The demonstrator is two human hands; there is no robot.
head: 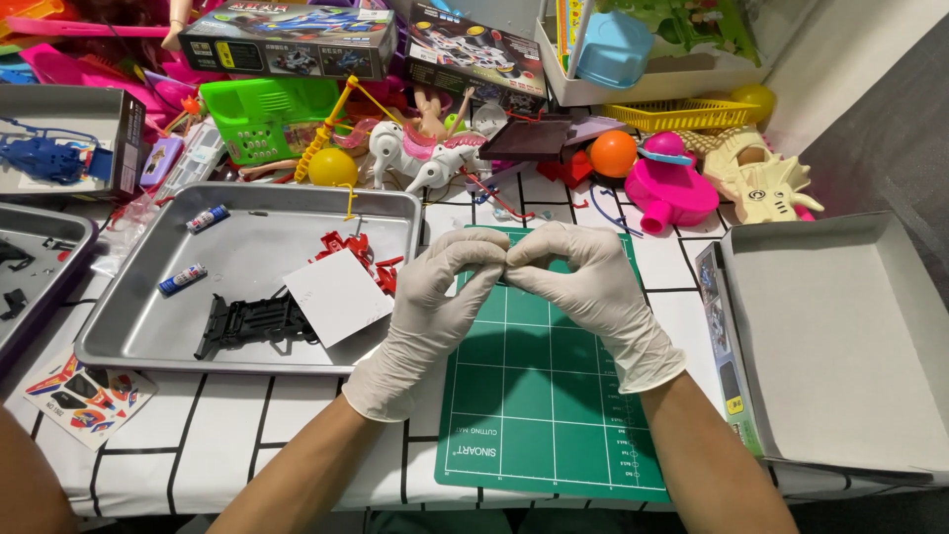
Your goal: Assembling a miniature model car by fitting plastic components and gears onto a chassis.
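A tiny, mostly hidden part is pinched between the closed left hand [435, 287] and right hand [583, 282] above the mat [544, 396]; it could be dropped if the grip slips.

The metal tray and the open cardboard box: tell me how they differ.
The metal tray is grey steel with rounded corners; the open cardboard box is white card with square corners. The tray lies left of the green cutting mat and holds black and red parts, a white card and two small batteries; the box lies right of it, nothing showing inside. Both are shallow and rectangular.
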